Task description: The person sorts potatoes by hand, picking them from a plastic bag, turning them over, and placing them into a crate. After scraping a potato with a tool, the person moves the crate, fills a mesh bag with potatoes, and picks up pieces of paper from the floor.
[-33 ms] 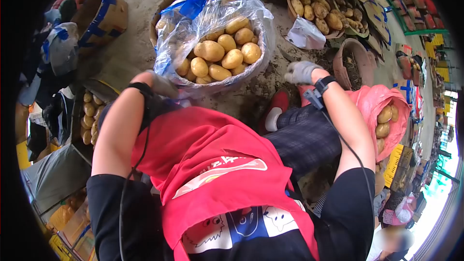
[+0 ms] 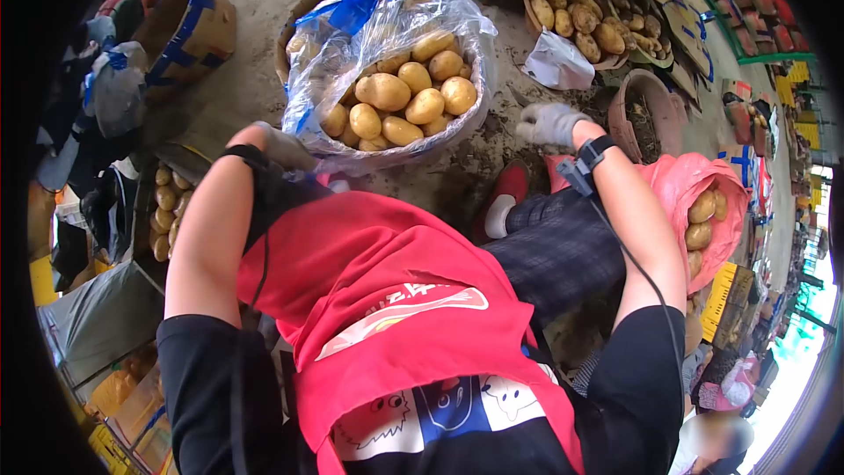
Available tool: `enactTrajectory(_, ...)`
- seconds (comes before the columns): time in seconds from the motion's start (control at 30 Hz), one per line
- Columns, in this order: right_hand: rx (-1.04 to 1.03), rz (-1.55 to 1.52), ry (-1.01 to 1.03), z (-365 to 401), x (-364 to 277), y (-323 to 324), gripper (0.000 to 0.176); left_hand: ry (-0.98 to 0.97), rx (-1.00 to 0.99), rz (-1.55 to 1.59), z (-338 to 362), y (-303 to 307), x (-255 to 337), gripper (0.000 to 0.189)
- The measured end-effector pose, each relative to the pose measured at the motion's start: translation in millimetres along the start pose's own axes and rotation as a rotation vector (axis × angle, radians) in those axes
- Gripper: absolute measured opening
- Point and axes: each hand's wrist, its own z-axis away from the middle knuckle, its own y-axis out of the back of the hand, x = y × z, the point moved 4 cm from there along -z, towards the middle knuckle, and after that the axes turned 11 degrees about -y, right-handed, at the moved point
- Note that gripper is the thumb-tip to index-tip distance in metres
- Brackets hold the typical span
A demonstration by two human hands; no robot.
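Observation:
My left hand, in a grey glove, is at the lower left edge of a large basket lined with clear plastic. Its fingers are blurred, and any grip is hidden. Several potatoes fill the basket, partly under the plastic and blue tape. To the basket's right, my right hand, also grey-gloved, hangs over the floor with its fingers curled closed and nothing showing in them. Below it lies a pink bag with potatoes at its mouth.
A reddish tub stands right of my right hand. Behind are a basket of potatoes and a white bag. A taped brown basket stands at the upper left, with more potatoes below. Another person is at the lower right.
My left hand has shifted very slightly. My right hand stays in nearly the same place.

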Motion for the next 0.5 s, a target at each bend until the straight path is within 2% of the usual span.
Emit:
enactTrajectory(0.03, 0.042, -0.091, 0.025, -8.3, -0.5, 10.1, 0.057, 0.157, -0.089, -0.093, 7.4, 20.4, -11.7, 0.049)
enactTrajectory(0.07, 0.167, -0.172, 0.122, 12.7, -8.0, 17.4, 0.051, 0.251, 0.034, -0.153, 56.6, 25.2, -2.9, 0.043)
enactTrajectory(0.1, 0.226, -0.195, 0.144, 18.2, -21.9, 31.9, 0.05, 0.256, 0.235, -0.271, 71.0, 48.5, -21.5, 0.035)
enactTrajectory(0.13, 0.283, -0.212, 0.163, 21.8, -36.5, 44.4, 0.049, 0.171, 0.42, -0.371, 49.9, 70.1, -77.7, 0.034)
enactTrajectory(0.17, 0.297, -0.214, 0.167, 19.2, -50.4, 51.5, 0.049, 0.29, 0.531, -0.185, 73.3, 84.0, -72.2, 0.034)
enactTrajectory(0.2, 0.28, -0.236, 0.205, 16.4, -64.9, 58.1, 0.048, 0.343, 0.545, -0.28, 100.3, 92.1, -44.2, 0.038)
enactTrajectory(0.23, 0.263, -0.261, 0.245, 12.5, -79.3, 64.6, 0.048, 0.259, 0.688, -0.298, 104.5, 99.6, -38.6, 0.041)
enactTrajectory(0.27, 0.347, -0.247, 0.292, -0.1, -90.8, 61.1, 0.044, 0.175, 0.831, -0.317, 109.2, 107.5, -35.0, 0.045)
enactTrajectory(0.33, 0.325, -0.222, 0.333, -10.2, -123.3, 62.8, 0.04, -0.085, 0.682, -0.178, 134.0, 96.4, 39.0, 0.052)
enactTrajectory(0.4, 0.264, -0.118, 0.35, -41.6, -144.3, 55.5, 0.042, -0.374, 0.381, 0.027, 98.7, 85.7, 53.7, 0.052)
enactTrajectory(0.47, 0.302, -0.023, 0.308, -76.3, -151.3, 58.3, 0.033, -0.588, 0.233, -0.062, 65.6, 67.4, 71.5, 0.048)
enactTrajectory(0.5, 0.323, -0.023, 0.262, -89.1, -152.6, 67.2, 0.031, -0.592, 0.216, -0.191, 56.4, 64.2, 80.5, 0.048)
